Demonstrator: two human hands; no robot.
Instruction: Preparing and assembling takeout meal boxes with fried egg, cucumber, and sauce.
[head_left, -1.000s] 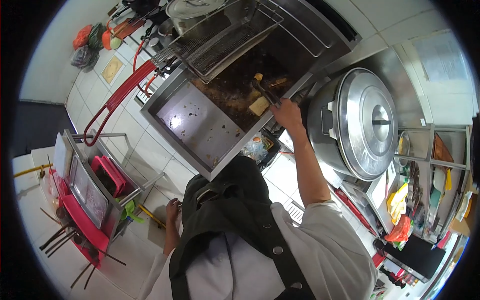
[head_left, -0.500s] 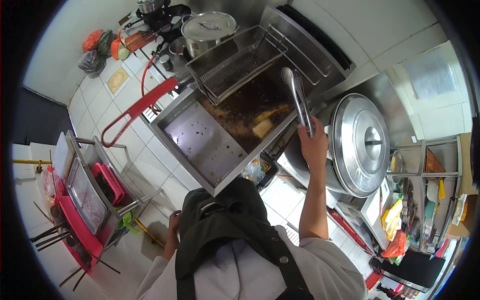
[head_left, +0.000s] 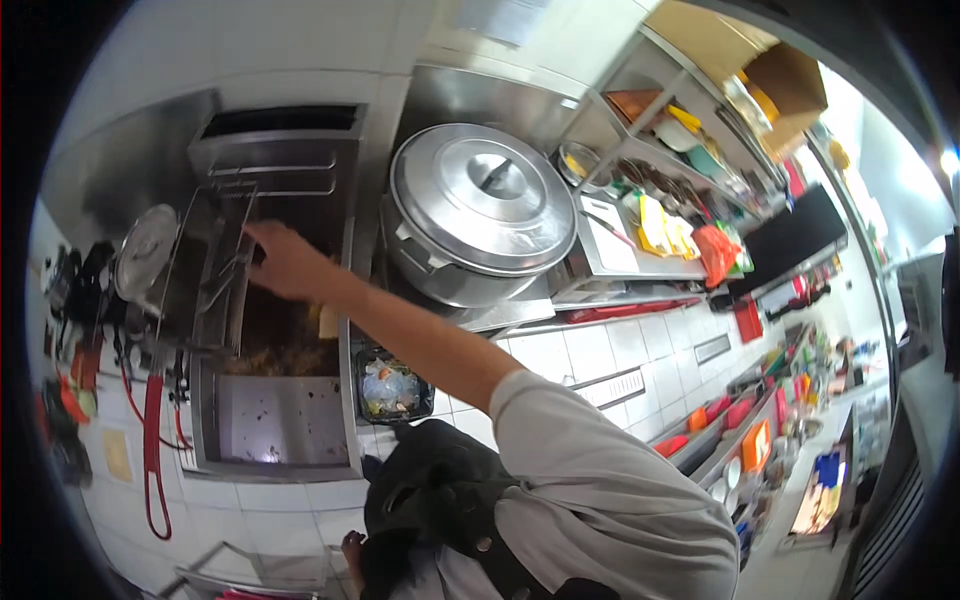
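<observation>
My right hand [head_left: 283, 262] reaches far out over the steel fryer [head_left: 275, 420] and rests at the rim of a wire frying basket [head_left: 210, 275] hung over the dark oil. Golden fried pieces [head_left: 327, 322] float in the oil just below my wrist. Whether the fingers grip anything is hidden by the back of the hand. Only a small part of my left hand [head_left: 350, 547] shows at the bottom edge, next to my black apron [head_left: 440, 490]; nothing can be seen in it.
A large steel pot with a lid [head_left: 480, 205] stands right of the fryer. A smaller lidded pot [head_left: 145, 250] sits to the left, above a red hose [head_left: 152, 445]. A tub of scraps [head_left: 390, 388] sits by the fryer. Shelves [head_left: 660, 215] of containers run along the right.
The view has swung round to the right. My right hand, which held long tongs up over the oil, has dropped to the wire basket; the tongs are no longer visible.
</observation>
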